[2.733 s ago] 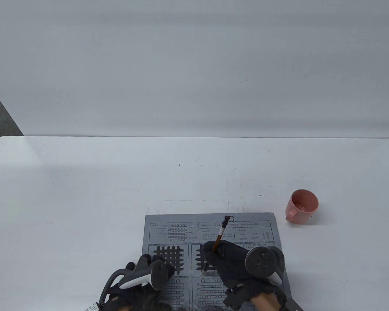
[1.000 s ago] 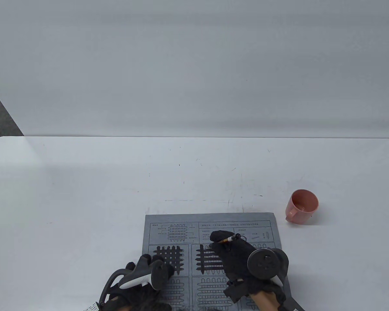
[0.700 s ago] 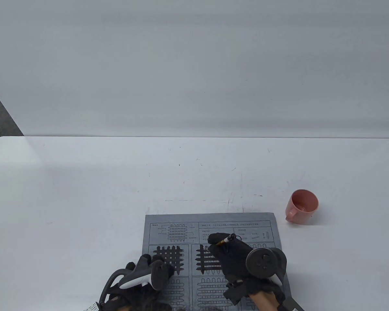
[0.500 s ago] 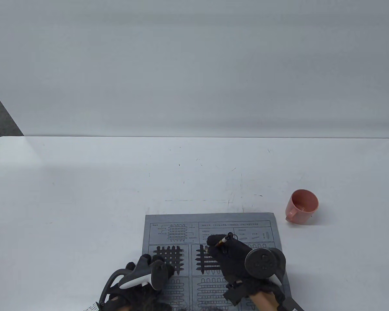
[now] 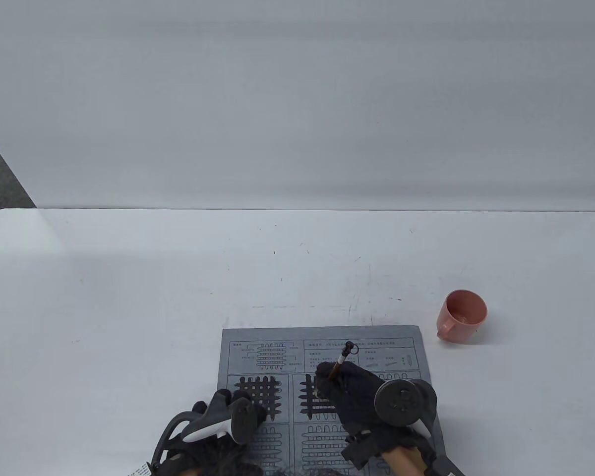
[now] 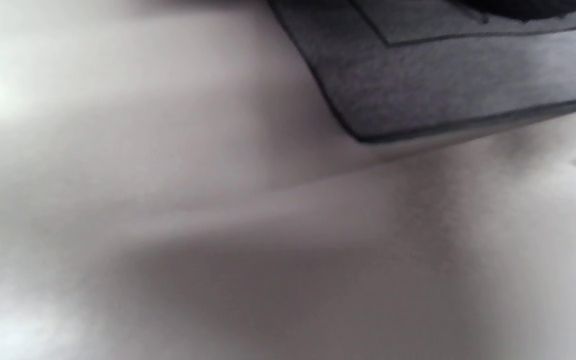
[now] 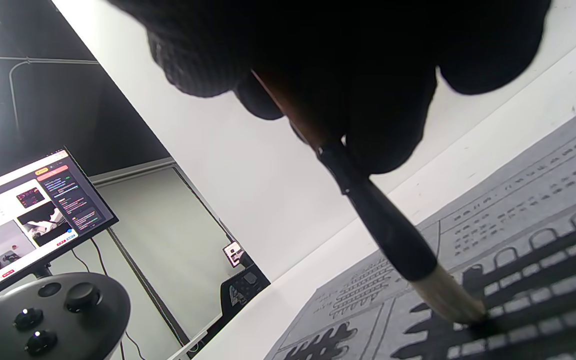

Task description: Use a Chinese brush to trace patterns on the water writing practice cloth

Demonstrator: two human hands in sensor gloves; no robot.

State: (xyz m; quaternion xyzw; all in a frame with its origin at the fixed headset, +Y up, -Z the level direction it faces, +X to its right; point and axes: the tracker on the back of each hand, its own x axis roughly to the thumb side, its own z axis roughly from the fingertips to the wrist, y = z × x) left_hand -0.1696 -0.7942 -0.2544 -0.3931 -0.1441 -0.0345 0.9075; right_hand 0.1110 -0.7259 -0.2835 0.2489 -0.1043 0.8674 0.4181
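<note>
The grey water writing cloth [image 5: 277, 337] lies at the table's near edge, with printed lattice patterns. The upper-left lattice [image 5: 259, 390] is filled in dark; the one to its right [image 5: 313, 396] has dark horizontal bars and a dark vertical stroke at its left. My right hand [image 5: 349, 391] grips the brush [image 5: 341, 358], handle leaning up and away. In the right wrist view the brush's pale tip [image 7: 448, 300] touches the cloth [image 7: 518, 210] on a dark stroke. My left hand [image 5: 218, 421] rests on the cloth's lower-left part; its fingers are hidden under the tracker. The left wrist view shows a cloth corner [image 6: 418, 95].
A pink cup [image 5: 462, 316] stands on the white table [image 5: 178, 277] to the right of the cloth. A monitor [image 7: 23, 210] and my left hand's tracker [image 7: 43, 320] show in the right wrist view. A white wall rises behind the table.
The horizontal bars in the right lattice were filled in. The brush handle swung from lying to the right to more upright, and the tip moved to the lattice's left side. The left hand stayed still.
</note>
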